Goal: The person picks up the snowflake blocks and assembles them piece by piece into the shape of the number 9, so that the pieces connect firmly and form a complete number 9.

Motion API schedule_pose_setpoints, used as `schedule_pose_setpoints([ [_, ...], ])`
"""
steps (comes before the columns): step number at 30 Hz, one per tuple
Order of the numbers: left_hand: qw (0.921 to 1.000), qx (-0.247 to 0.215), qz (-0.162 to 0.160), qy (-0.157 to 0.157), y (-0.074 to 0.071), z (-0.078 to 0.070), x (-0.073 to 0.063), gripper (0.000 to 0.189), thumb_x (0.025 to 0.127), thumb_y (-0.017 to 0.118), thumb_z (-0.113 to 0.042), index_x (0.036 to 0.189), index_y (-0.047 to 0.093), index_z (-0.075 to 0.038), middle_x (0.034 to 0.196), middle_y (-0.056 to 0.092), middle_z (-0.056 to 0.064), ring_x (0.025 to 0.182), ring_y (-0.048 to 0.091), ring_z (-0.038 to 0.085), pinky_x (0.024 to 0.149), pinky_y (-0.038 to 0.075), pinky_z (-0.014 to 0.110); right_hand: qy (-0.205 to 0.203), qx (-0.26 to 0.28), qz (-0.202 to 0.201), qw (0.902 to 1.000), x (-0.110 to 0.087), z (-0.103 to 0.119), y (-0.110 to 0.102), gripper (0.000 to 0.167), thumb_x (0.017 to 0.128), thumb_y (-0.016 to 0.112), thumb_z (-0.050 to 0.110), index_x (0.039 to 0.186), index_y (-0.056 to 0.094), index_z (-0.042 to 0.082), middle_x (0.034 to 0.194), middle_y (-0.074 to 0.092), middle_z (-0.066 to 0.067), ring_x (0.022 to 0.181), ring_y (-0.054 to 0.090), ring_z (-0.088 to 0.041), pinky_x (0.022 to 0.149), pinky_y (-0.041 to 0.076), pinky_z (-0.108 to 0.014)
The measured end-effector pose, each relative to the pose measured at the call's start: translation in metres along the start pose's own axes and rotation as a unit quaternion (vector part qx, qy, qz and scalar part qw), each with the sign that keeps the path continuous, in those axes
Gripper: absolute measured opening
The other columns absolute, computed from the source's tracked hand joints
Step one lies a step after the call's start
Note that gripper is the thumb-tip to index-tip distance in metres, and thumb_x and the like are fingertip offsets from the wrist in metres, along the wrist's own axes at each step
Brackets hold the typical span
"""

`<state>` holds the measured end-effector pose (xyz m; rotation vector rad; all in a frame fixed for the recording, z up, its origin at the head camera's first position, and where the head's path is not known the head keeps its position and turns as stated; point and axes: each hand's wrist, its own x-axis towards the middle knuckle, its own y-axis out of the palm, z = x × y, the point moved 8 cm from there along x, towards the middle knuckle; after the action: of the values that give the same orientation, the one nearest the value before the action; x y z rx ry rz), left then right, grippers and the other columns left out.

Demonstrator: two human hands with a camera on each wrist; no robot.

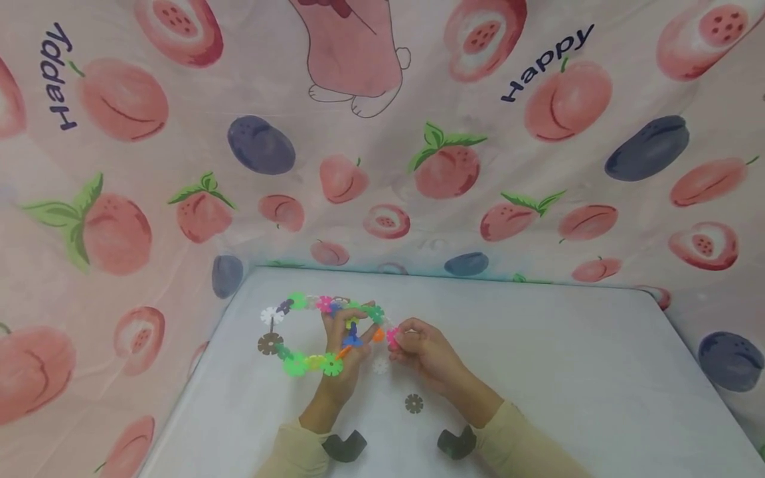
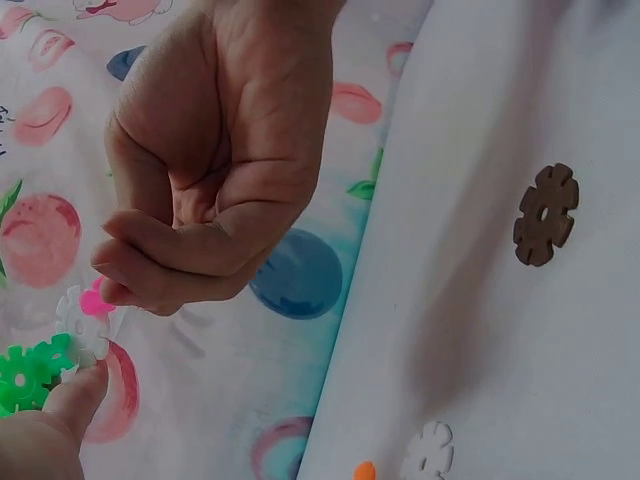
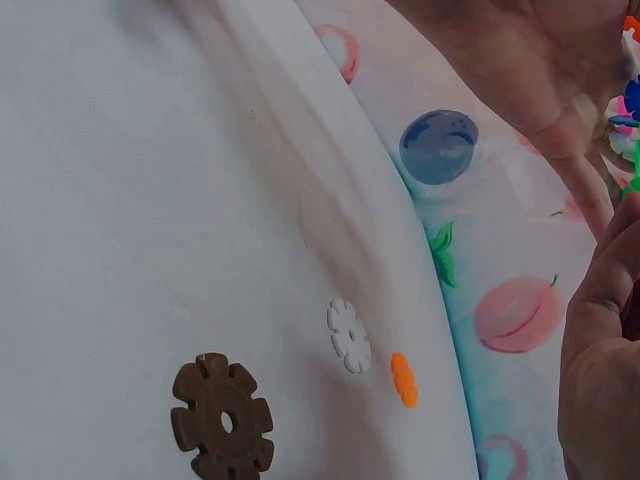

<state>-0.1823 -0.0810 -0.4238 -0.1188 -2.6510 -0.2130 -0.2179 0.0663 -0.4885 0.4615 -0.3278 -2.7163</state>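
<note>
A ring-shaped chain of interlocking flower discs (image 1: 295, 364) in many colours hangs above the table, its far end toward the left in the head view. My left hand (image 1: 348, 335) grips the chain near its right side; its thumb (image 2: 75, 405) shows in the left wrist view beside green and white discs. My right hand (image 1: 425, 348) pinches a pink flower disc (image 1: 393, 338) with thumb and fingertips, against the chain's white disc (image 2: 82, 325). In the right wrist view, the right hand (image 3: 605, 350) covers most of the pieces between the hands.
On the white table (image 1: 538, 372) lie a brown flower disc (image 1: 414, 403), a white one (image 1: 380, 365) and an orange one (image 1: 379, 335). Black wrist bands (image 1: 344, 446) show near both sleeves. A fruit-patterned cloth (image 1: 382, 153) hangs behind and at the sides.
</note>
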Motion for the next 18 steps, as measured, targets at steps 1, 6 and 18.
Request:
schedule_pose_setpoints([
  [1, 1.0, -0.003, 0.0, -0.001, 0.0, 0.0005, 0.0001, 0.04, 0.082, 0.044, 0.007, 0.121, 0.039, 0.008, 0.153, 0.015, 0.01, 0.146, 0.037, 0.036, 0.109, 0.044, 0.048, -0.001, 0.003, 0.003, 1.0, -0.0002, 0.0003, 0.0004, 0.005, 0.101, 0.055, 0.005, 0.106, 0.055, 0.007, 0.083, 0.071, 0.0, 0.078, 0.071, -0.014, 0.081, 0.06, -0.023],
  [6, 0.9997, -0.02, 0.011, 0.011, 0.0011, -0.0002, 0.0008, 0.039, 0.084, 0.044, 0.005, 0.122, 0.037, 0.008, 0.152, 0.013, 0.011, 0.147, 0.037, 0.037, 0.109, 0.043, 0.049, -0.004, 0.008, 0.021, 0.9997, -0.0001, 0.0003, 0.0008, 0.007, 0.102, 0.057, 0.009, 0.108, 0.054, 0.008, 0.085, 0.072, 0.0, 0.079, 0.071, -0.014, 0.082, 0.06, -0.023],
  [18, 0.9992, -0.035, 0.009, 0.018, 0.0005, 0.0005, 0.0008, 0.037, 0.085, 0.045, 0.004, 0.122, 0.039, 0.003, 0.15, 0.014, 0.01, 0.146, 0.037, 0.037, 0.109, 0.045, 0.048, 0.003, 0.014, 0.011, 0.9998, -0.0026, 0.0042, 0.0032, 0.005, 0.102, 0.056, 0.008, 0.106, 0.055, 0.006, 0.082, 0.07, 0.0, 0.076, 0.069, -0.013, 0.079, 0.059, -0.022],
])
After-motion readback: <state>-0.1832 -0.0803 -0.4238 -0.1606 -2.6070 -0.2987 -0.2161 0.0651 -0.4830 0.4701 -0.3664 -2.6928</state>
